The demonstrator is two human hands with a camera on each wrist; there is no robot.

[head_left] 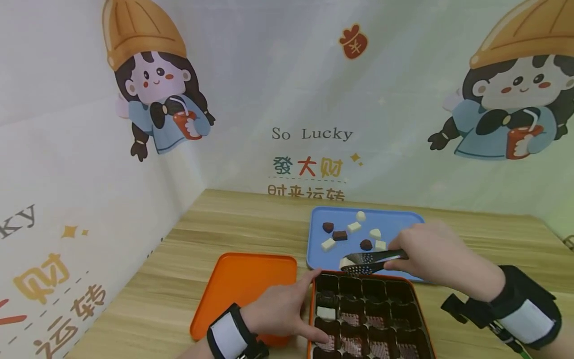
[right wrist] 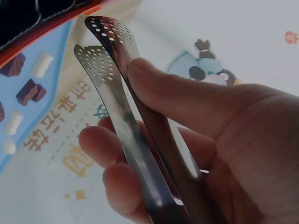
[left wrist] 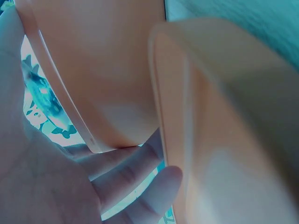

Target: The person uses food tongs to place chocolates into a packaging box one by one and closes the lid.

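Observation:
My right hand (head_left: pixel 428 254) holds perforated metal tongs (right wrist: pixel 140 135). Between the tips of the tongs is a white chocolate (head_left: pixel 346 263), over the far rim of an orange-red box with a dark divided insert (head_left: pixel 373 284). Along the left side of that box, my left hand (head_left: pixel 283 309) grips its wall, the thumb over the rim and the other fingers at the outside. One white chocolate (head_left: pixel 326 313) lies in a left-column compartment, second from the far side. Behind the box, a blue tray (head_left: pixel 403 222) carries several white chocolates (head_left: pixel 329 244) and dark chocolates (head_left: pixel 340 236).
An orange tray (head_left: pixel 251 274) lies left of the box, partly under my left forearm in the head view. The wooden table (head_left: pixel 179 284) meets a printed cloth backdrop (head_left: pixel 251 99) at the back and left.

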